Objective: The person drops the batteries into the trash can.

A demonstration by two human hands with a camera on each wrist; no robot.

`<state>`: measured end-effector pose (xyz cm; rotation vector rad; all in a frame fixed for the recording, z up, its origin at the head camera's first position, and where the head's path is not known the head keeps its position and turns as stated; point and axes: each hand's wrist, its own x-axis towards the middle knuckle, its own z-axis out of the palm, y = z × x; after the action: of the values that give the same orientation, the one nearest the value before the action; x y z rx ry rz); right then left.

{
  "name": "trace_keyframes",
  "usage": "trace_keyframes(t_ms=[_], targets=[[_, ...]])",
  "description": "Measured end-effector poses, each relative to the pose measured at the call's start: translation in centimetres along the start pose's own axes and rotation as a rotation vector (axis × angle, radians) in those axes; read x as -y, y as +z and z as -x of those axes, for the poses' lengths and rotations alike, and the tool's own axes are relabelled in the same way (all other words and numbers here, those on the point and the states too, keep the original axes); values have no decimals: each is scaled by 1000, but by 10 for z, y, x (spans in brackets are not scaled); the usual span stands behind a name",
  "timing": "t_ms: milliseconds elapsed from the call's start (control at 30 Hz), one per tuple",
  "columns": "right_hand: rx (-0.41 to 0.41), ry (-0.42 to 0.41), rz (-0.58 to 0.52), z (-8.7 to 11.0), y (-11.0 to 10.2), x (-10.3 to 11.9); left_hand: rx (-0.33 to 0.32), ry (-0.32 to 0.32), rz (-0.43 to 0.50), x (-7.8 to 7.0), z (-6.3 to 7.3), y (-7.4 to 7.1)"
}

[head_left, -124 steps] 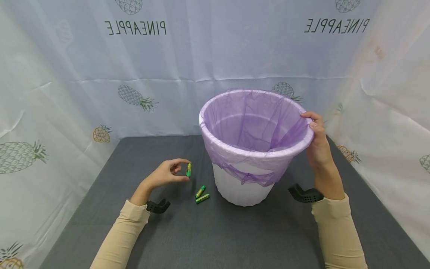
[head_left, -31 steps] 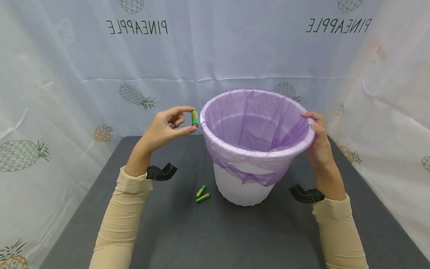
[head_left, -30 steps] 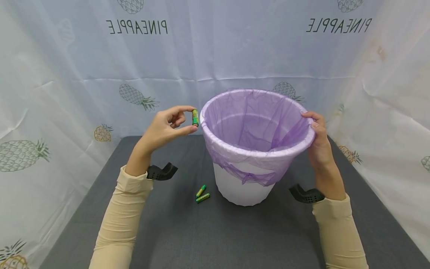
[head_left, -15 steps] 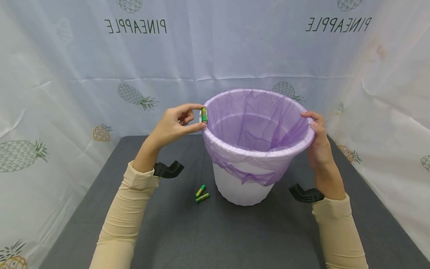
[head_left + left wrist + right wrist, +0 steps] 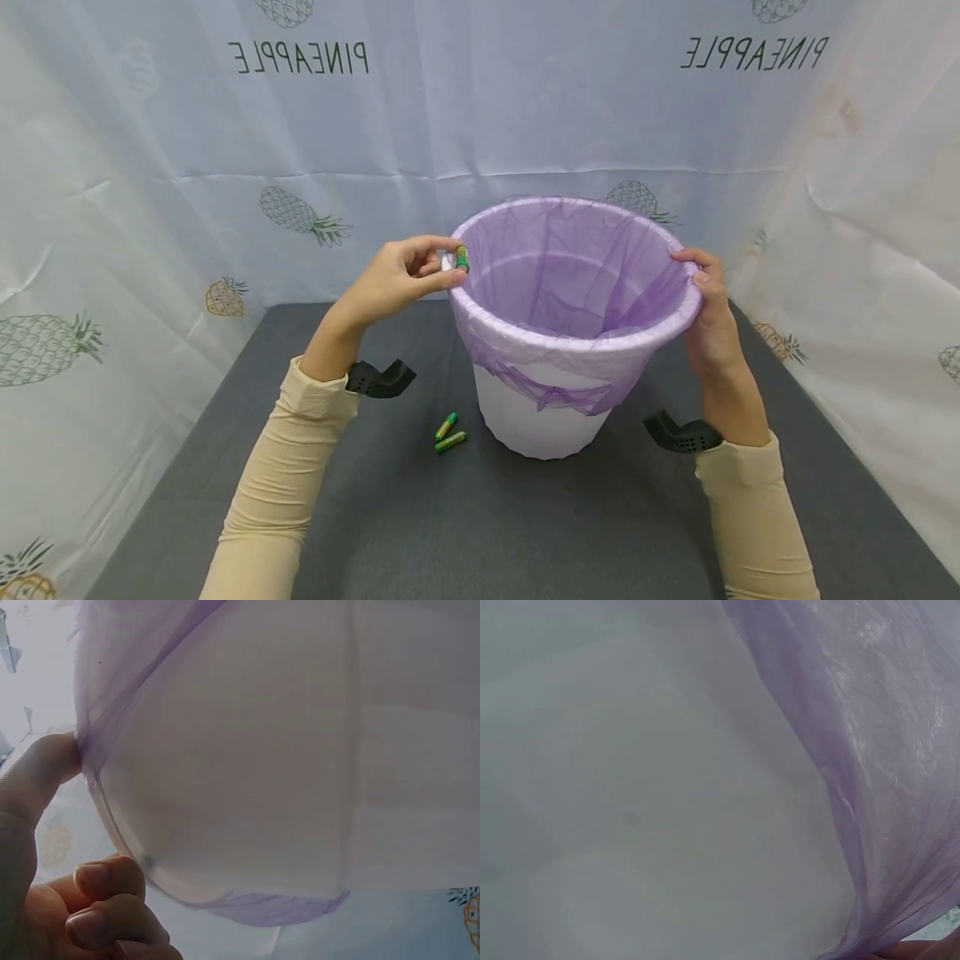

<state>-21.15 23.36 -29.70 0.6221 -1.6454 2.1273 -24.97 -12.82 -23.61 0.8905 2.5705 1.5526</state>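
In the head view a white trash can (image 5: 540, 433) stands on the table, lined with a purple trash bag (image 5: 570, 292) folded over its rim. At the rim's left side my left hand (image 5: 397, 275) pinches a small green battery (image 5: 462, 259) upright between thumb and index finger. My right hand (image 5: 708, 312) grips the right side of the rim, thumb outside and fingers over the edge. Two more green batteries (image 5: 451, 442) lie on the table left of the can's base. The left wrist view shows my curled fingers (image 5: 120, 919) beside the can wall; the battery is hidden there.
A dark grey cloth covers the table (image 5: 480, 533). Behind it and along both sides hangs a pale curtain (image 5: 480, 100) with pineapple prints. A black wrist mount (image 5: 378, 379) juts from the left wrist, another (image 5: 682, 433) from the right.
My left hand has raised the battery from near the tabletop to rim height, then shifted it right to the rim's left edge. The right hand keeps its grip on the rim.
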Motion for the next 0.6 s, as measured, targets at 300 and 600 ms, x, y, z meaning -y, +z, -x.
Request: trace_keyframes(t_ms=[300,600], targets=[[-14,-8,7,0,2,1,-15,55,24,3,6,2],[-78,4,18,-1,3,-3,-102,174,138,20,27,2]])
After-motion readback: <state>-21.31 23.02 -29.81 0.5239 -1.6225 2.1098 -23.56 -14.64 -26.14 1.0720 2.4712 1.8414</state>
